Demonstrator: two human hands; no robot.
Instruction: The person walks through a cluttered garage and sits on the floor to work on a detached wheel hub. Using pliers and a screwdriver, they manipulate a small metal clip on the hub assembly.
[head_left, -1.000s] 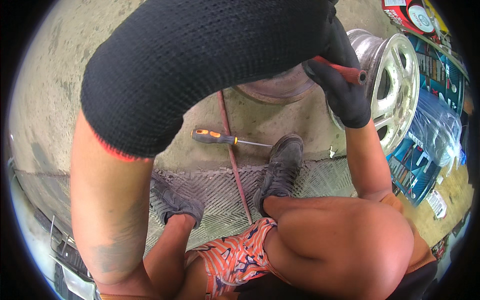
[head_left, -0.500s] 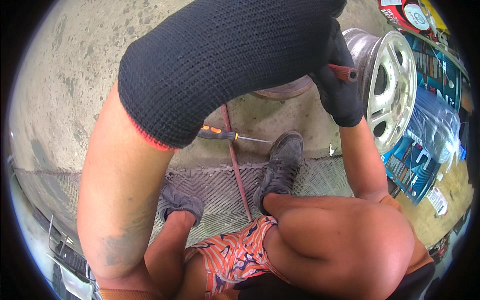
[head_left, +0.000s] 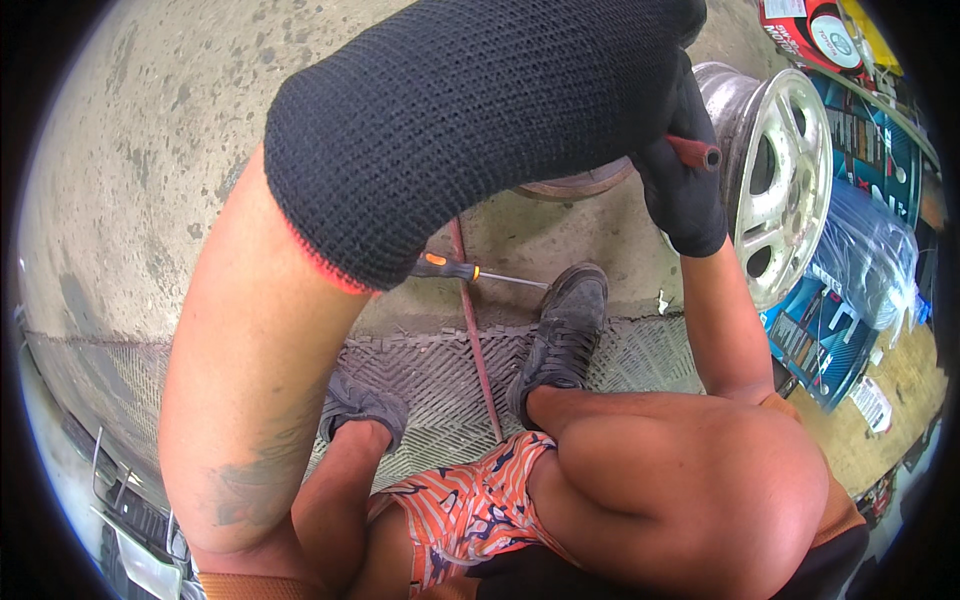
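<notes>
My left hand (head_left: 480, 110), in a black knitted glove with a red cuff edge, reaches across the top of the view. Its fingers are mostly hidden at the upper right, beside my right hand. My right hand (head_left: 680, 200), also black-gloved, is closed around a red hose (head_left: 694, 153), whose hollow end sticks out toward the right. Beneath my left arm shows the curved brownish rim of a round object (head_left: 580, 186); the rest of it is hidden. A screwdriver (head_left: 455, 268) with a black and orange handle lies on the floor, its shaft tip by my shoe.
A silver alloy wheel (head_left: 750, 170) stands just right of my right hand. Beyond it are blue boxes (head_left: 820, 350), a clear plastic bag (head_left: 875, 255) and a red container (head_left: 810, 35). A thin reddish hose (head_left: 472, 340) runs between my shoes across the patterned floor.
My left forearm and glove have shifted slightly right, uncovering a little less of the screwdriver's handle. My right hand has barely moved and keeps hold of the red hose.
</notes>
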